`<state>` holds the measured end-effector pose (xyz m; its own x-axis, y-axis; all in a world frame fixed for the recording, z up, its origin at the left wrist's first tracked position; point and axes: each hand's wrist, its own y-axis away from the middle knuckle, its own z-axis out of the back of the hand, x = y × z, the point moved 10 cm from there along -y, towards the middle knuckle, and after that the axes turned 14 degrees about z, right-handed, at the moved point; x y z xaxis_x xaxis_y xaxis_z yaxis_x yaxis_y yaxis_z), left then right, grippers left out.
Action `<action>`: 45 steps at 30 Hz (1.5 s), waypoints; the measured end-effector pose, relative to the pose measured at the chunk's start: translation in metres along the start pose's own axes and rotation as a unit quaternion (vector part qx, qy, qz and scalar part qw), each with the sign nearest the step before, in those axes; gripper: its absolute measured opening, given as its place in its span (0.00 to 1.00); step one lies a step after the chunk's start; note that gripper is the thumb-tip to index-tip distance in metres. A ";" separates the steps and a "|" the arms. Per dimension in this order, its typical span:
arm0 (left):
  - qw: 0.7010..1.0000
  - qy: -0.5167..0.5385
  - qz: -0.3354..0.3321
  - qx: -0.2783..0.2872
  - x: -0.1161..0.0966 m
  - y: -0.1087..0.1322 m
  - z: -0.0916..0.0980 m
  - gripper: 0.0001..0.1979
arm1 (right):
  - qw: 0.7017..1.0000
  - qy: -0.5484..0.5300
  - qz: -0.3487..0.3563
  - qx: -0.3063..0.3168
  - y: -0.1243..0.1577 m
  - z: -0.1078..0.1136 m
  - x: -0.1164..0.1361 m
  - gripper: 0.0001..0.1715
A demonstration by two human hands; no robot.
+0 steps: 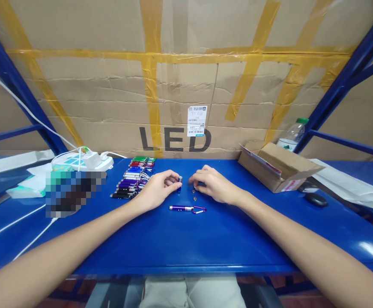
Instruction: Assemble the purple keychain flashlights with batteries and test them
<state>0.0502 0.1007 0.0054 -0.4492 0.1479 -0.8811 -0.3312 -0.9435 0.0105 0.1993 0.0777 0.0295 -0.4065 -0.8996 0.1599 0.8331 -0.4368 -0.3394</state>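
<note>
Head view: left hand [156,189] pinching purple torch [179,184]

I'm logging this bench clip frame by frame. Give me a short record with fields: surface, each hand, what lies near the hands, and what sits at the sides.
surface: blue table
left hand: fingers pinch a small purple torch, standing upright on the table
right hand: resting on the table beside it; any grip hidden
between and below hands: two small round batteries; a purple keychain torch lying flat
left side: row of coloured torches; white power strip
right side: open cardboard box; plastic bottle
</note>
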 end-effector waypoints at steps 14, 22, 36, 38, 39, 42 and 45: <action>0.999 0.020 -0.010 0.023 -0.002 0.001 -0.005 0.16 | 0.996 -0.015 -0.065 0.061 0.007 -0.001 -0.011 0.19; 0.999 0.020 -0.013 0.040 0.000 0.002 -0.011 0.18 | 0.996 -0.049 -0.069 0.037 0.010 -0.004 -0.015 0.20; 0.993 -0.077 -0.093 0.007 -0.022 0.016 -0.012 0.11 | 0.981 -0.125 -0.040 -0.143 -0.004 0.036 0.023 0.23; 0.991 -0.084 -0.108 -0.002 -0.027 0.019 -0.011 0.10 | 0.983 -0.113 -0.032 -0.137 -0.005 0.035 0.026 0.23; 0.990 -0.087 -0.114 -0.006 -0.029 0.019 -0.010 0.10 | 0.984 -0.108 -0.031 -0.136 -0.005 0.035 0.027 0.23; 0.987 -0.093 -0.127 -0.012 -0.033 0.021 -0.009 0.09 | 0.985 -0.094 -0.026 -0.144 -0.004 0.037 0.029 0.22; 0.986 -0.096 -0.137 -0.021 -0.034 0.022 -0.007 0.09 | 0.983 -0.082 -0.019 -0.162 -0.003 0.041 0.030 0.20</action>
<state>0.0640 0.0726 0.0325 -0.4982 0.4483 -0.7421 -0.4288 -0.8713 -0.2385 0.1997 0.0520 0.0737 -0.3472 -0.8832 0.3154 0.6450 -0.4690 -0.6034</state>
